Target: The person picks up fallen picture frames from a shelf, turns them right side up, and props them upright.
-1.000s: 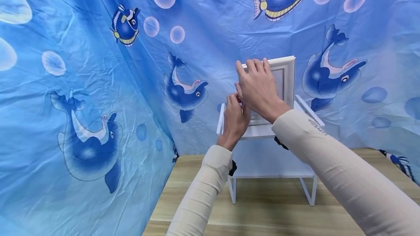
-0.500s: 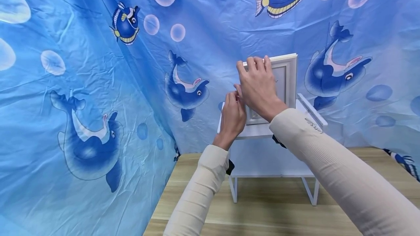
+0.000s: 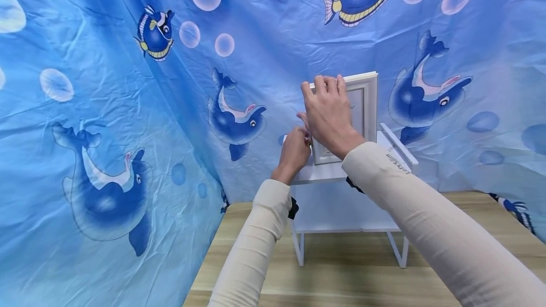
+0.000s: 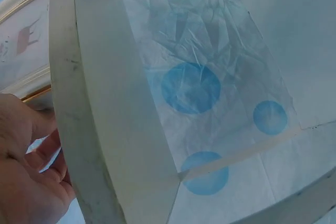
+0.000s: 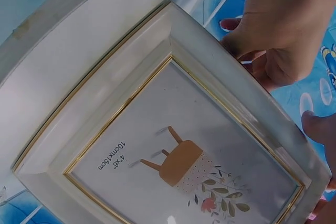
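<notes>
A white picture frame (image 3: 370, 103) with a thin gold inner edge stands upright on a small white stand (image 3: 324, 170). Its insert (image 5: 173, 177), seen in the right wrist view, carries a drawing of a chair with flowers and printed size marks. My right hand (image 3: 330, 115) grips the frame's upper left corner, fingertips over the top edge. Low beside the frame's left side is my left hand (image 3: 293, 151), its fingers curled in. A small reddish spot (image 5: 230, 23) shows at its fingers in the right wrist view; whether anything is pinched there is unclear.
The stand has thin legs (image 3: 403, 250), a lower shelf (image 3: 350, 221) and a raised white side rail (image 3: 398, 143). Under it lies a wood-grain surface (image 3: 332, 283). Blue sea-print sheets (image 3: 179, 108) hang behind and at the left.
My left hand has moved down and slightly left along the frame's side, so more of that lower edge shows. The right hand keeps its grip at the top corner.
</notes>
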The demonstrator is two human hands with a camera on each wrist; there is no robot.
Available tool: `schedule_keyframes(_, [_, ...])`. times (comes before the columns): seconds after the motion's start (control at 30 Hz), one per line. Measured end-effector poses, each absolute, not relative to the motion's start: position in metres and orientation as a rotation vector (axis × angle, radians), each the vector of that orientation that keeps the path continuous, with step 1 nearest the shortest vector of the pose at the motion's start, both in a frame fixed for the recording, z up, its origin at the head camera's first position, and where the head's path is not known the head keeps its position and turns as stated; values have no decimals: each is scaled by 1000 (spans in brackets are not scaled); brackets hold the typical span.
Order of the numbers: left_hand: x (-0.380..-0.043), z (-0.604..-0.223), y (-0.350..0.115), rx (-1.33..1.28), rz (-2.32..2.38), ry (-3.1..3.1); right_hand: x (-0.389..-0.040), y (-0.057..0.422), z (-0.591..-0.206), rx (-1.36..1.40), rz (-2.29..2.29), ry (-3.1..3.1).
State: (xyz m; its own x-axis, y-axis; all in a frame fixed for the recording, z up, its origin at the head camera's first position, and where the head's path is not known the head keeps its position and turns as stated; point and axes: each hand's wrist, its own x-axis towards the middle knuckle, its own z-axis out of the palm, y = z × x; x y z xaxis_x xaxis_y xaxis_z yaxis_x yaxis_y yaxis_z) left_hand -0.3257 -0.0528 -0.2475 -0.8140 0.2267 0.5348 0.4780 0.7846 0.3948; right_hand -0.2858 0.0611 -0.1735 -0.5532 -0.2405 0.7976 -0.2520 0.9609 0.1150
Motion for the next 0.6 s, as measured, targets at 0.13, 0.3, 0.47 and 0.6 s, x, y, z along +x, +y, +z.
schedule_keyframes(0.13, [-329, -246, -53, -558, -712, -2526, -286, 61, -174, 344, 22, -2176])
schedule_keyframes(0.3, [-330, -246, -53, -594, -716, -2532, -287, 62, -173, 350, 34, -2159])
schedule_keyframes(0.47, [-332, -245, -53, -615, -735, -2535, -287, 63, -173, 360, 22, -2144])
schedule_keyframes(0.6, [-333, -246, -52, -626, -747, -2536, -287, 66, -174, 386, 24, -2119])
